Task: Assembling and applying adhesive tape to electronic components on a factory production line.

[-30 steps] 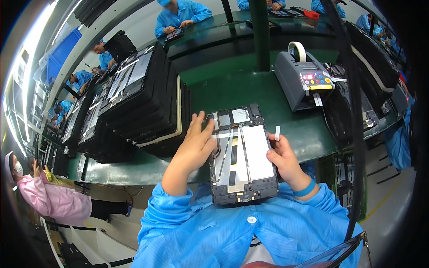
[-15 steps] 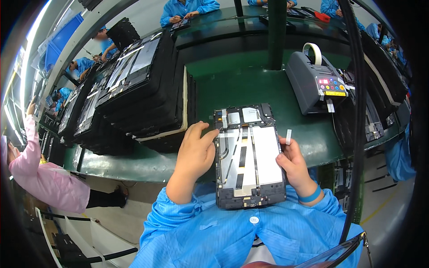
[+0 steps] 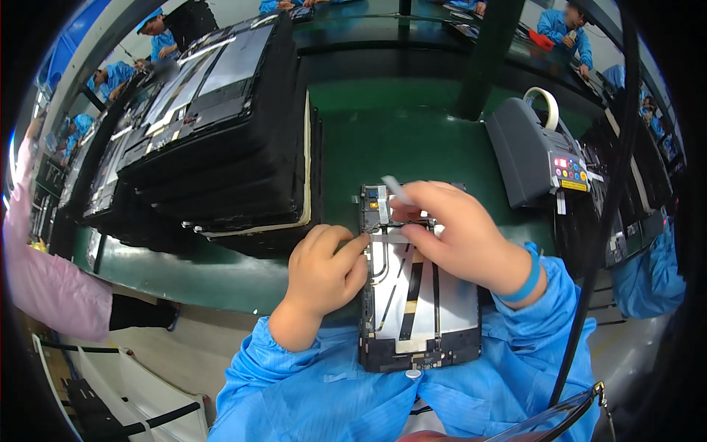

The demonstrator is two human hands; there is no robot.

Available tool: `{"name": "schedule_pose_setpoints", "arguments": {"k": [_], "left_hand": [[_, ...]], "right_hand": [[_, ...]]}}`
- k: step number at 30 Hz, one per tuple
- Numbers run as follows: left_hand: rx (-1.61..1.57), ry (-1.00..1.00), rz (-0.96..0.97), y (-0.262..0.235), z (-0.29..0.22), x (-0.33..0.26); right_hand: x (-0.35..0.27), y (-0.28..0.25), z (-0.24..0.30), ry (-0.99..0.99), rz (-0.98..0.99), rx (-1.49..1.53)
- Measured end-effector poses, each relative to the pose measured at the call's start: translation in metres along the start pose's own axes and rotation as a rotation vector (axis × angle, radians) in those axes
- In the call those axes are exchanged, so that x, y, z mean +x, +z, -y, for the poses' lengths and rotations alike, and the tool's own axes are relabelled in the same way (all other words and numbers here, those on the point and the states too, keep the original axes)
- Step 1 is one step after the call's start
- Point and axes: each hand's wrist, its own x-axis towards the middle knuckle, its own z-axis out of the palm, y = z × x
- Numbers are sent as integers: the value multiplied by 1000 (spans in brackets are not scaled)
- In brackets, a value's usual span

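Tablet housing [image 3: 423, 317], opened and silvery inside, sits over the near edge of our green worktop [image 3: 383, 140], its lower end against our blue jacket [image 3: 324, 398]. Largest on that worktop is the tall stack [image 3: 221, 155] of black-edged parts to our left, reaching close to the near edge. Toward the right edge we have a grey tape dispenser [image 3: 523, 162] with a cream tape roll [image 3: 551, 110] at its top. Our left hand [image 3: 324, 269] is loosely curled and released, its index fingertip touching the housing's left side. Our right hand [image 3: 460, 228] bends over the housing's upper end; we cannot tell whether its fingers are pinching anything. Around that wrist is a blue wristband [image 3: 532, 281], and smallest of all, a short pale strip [image 3: 396, 190] juts from the right hand's fingers.
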Motion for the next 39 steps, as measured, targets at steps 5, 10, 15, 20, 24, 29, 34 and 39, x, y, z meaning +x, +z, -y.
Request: {"name": "schedule_pose_setpoints", "arguments": {"k": [5,10,15,20,24,29,34,39], "left_hand": [[-101,-20,15,1,2,-3],[-89,-46,63,-1,5,-5],[-77,-54,75,-1,5,-6],[-93,-53,88,0,7,-5],[-105,-76,86,1,5,-6],[-144,-106,60,3,5,-7],[-147,-105,65,2,4,-5],[-153,-108,65,2,5,-5]], "right_hand": [[36,19,-20,-8,272,-84],[51,22,-26,-35,367,-76],[57,27,-28,-75,377,-93],[57,29,-29,-32,369,-79],[54,32,-29,-11,317,-122],[53,29,-30,42,331,-78],[52,24,-34,-168,366,-59],[56,27,-30,-91,446,-145]]}}
